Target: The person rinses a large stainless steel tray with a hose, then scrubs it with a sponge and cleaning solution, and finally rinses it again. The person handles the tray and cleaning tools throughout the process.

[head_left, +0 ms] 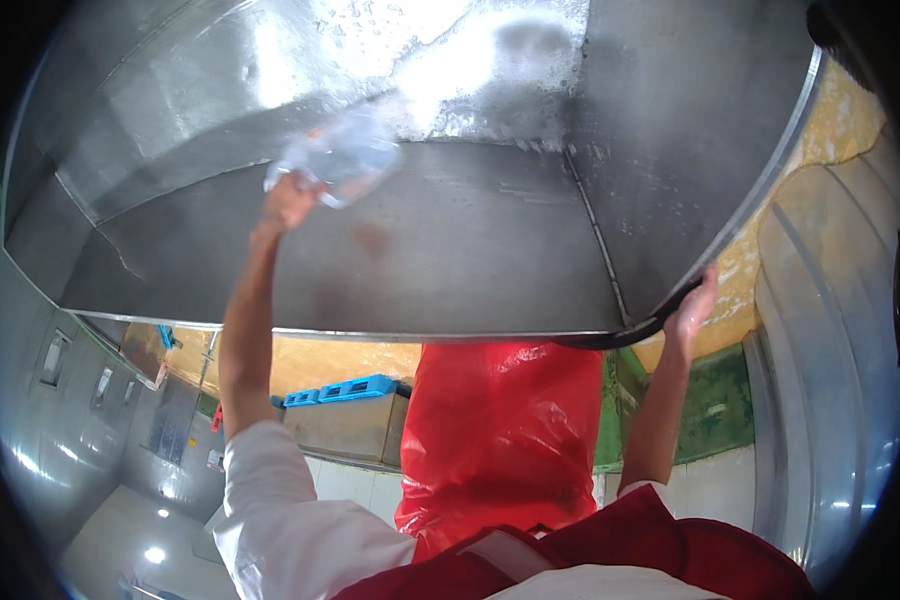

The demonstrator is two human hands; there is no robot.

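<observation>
A large stainless steel tub [450,230] fills the upper half of the view, its inner walls wet and shiny. Over its inside, left of the middle, my left hand [292,203] is closed on a clear plastic container [348,160]. Motion blurs the container, so its exact shape and any contents cannot be made out. At the tub's near right corner, my right hand [692,308] grips the rim, fingers hooked around its edge and partly hidden.
Below the tub hangs my red apron [500,430]. Blue plastic pallets [355,388] rest on a metal box [345,425] behind me. Ribbed grey panels [830,260] stand to the right, beside a wet yellowish floor [735,290]. Steel cabinets [100,380] are at the left.
</observation>
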